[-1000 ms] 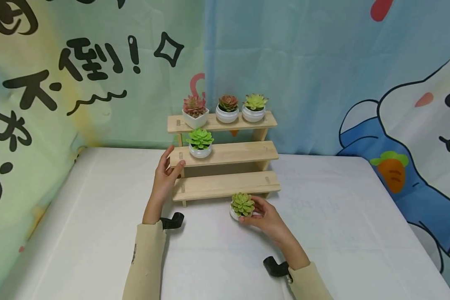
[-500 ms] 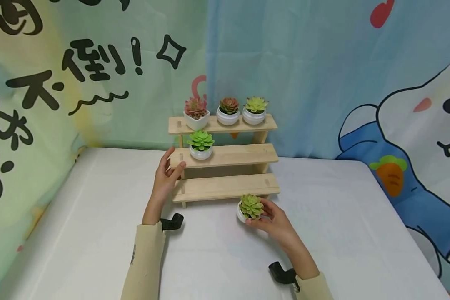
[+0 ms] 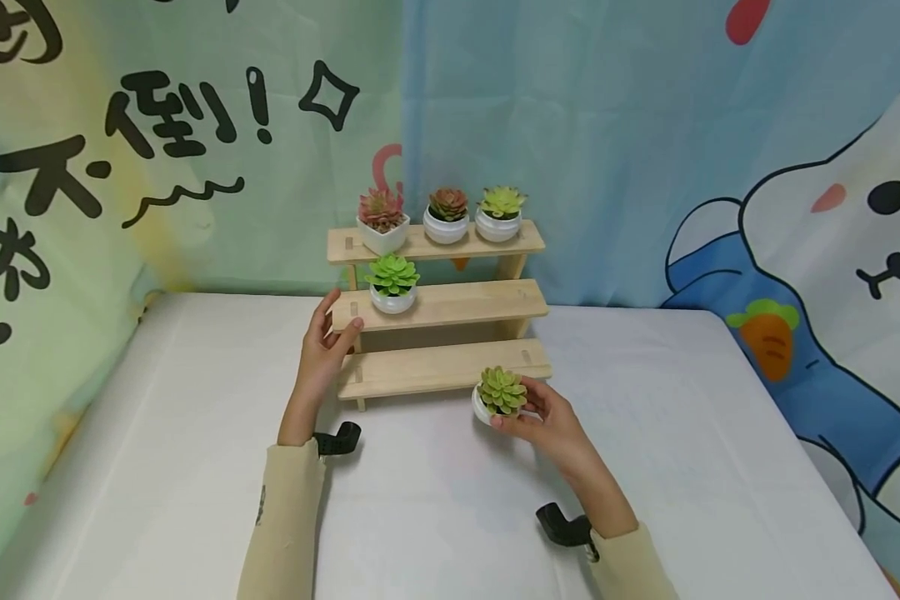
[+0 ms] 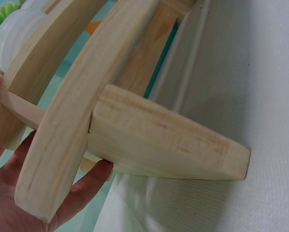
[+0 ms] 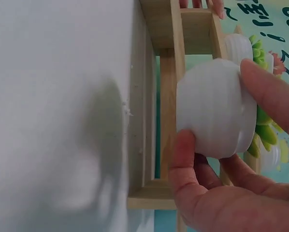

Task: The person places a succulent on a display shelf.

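Right hand [image 3: 543, 417] gripping a small white pot [image 5: 216, 107] with a green succulent [image 3: 502, 390], fingers and thumb curled round the pot's wall in the right wrist view; pot lifted clear of the white tabletop [image 3: 435, 517], just in front of the lowest step of the wooden stand [image 3: 442, 310], toward the step's right end, at about 5 o'clock from the stand's middle. Left hand [image 3: 322, 358] at the stand's left end, roughly 9 o'clock from its middle, thumb against the front edge of the middle step and fingers wrapped behind the side frame; same grasp seen close in the left wrist view, palm [image 4: 19, 203] under the wood, fingers curled round the frame. Middle step carrying a bright green succulent in a round white pot [image 3: 392, 285] near its left end, close to the left thumb. Top step holding three pots in a row: pink succulent in a square white pot [image 3: 382, 222] at the left, reddish succulent in a round pot [image 3: 447, 215] in the middle, yellow-green succulent in a round pot [image 3: 499, 214] at the right. Lowest step bare along its visible length. Cartoon-printed cloth backdrop [image 3: 645, 150] at 12 o'clock behind the stand. Black wrist mounts visible at both cream sleeves [image 3: 281, 533].
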{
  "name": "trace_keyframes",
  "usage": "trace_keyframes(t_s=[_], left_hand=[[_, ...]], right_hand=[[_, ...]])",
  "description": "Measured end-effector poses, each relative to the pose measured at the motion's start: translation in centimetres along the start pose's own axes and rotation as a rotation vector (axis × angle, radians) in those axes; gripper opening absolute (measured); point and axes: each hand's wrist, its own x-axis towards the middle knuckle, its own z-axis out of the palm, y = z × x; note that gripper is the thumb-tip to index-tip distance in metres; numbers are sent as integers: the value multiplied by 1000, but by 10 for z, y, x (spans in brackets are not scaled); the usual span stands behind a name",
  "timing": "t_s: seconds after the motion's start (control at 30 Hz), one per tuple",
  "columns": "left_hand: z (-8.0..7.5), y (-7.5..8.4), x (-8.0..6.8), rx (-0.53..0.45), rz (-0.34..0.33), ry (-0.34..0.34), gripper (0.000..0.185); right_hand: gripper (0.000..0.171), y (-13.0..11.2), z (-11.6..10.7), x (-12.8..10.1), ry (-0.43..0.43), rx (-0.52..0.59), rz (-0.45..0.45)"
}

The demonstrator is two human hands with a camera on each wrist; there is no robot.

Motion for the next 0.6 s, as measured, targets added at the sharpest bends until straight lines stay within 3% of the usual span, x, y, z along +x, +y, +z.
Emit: trace_keyframes(t_s=[0.27,0.6], left_hand=[[0,1,1,7,-9,-9,64],[-1,1,1,-13,11,-5,64]], right_hand=[[74,-12,5,11,74,48,-30],[72,-24,19,43,140,77,-41]])
